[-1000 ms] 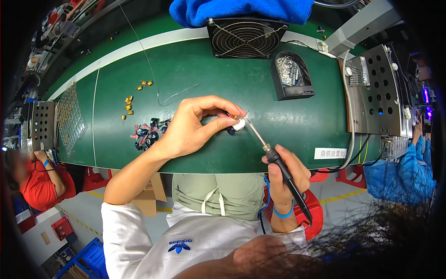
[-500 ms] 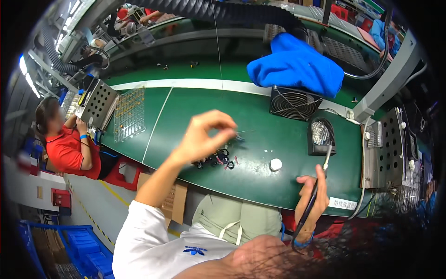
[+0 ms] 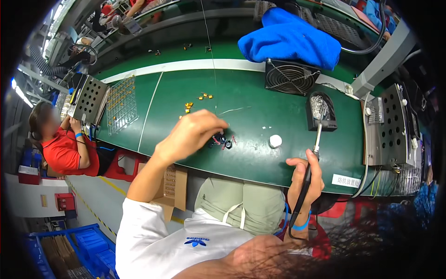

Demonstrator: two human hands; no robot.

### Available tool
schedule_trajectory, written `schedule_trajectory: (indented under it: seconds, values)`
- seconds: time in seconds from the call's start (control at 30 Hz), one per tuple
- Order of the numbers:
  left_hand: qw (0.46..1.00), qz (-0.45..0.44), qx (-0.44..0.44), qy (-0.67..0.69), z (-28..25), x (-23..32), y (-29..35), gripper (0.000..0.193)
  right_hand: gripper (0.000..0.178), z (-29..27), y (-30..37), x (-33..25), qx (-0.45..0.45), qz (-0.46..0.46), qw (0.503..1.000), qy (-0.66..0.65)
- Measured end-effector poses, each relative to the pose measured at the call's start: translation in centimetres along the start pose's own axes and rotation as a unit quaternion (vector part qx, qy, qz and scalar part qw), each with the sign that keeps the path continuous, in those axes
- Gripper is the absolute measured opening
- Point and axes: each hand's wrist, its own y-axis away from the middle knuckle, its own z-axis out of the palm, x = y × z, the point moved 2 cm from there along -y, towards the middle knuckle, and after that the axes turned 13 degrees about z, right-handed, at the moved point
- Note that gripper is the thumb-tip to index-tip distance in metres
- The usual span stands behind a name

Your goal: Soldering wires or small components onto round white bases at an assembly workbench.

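In my right hand is a soldering iron with a black handle, held like a pen. Its metal tip points away from me, over the front edge of a black tray filled with silvery metal wool. My left hand hovers low over the green bench, fingers curled and fingertips together. Whatever they pinch is hidden. Just under those fingertips lie small black ring-shaped parts with red bits. Beyond the hand are several small yellow-orange parts and a thin piece of wire.
A round white container stands between my hands. Behind it are a black fan and a blue cloth. A perforated metal box borders the right side. At left, a person in red sits near a clear grid tray.
My view has shifted. My left hand has come down toward the black parts and its fingers have closed together, uncovering the yellow parts. The iron's tip has moved in over the tray.
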Motion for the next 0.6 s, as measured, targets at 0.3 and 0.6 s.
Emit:
schedule_trajectory:
  seconds: [0.3, 0.6]
  values:
    - [0.967, 0.169, -0.088, -0.17, 2.4, 3.7, -1.0, 0.03, 0.034, 1.0, -0.3, -1.0, -0.014, -0.037, 0.999, 0.004]
    - [0.966, 0.174, -0.096, -0.166, 2.9, 4.1, -2.0, 0.03, 0.035, 1.2, -0.1, -0.3, -0.004, -0.03, 0.999, -0.025]
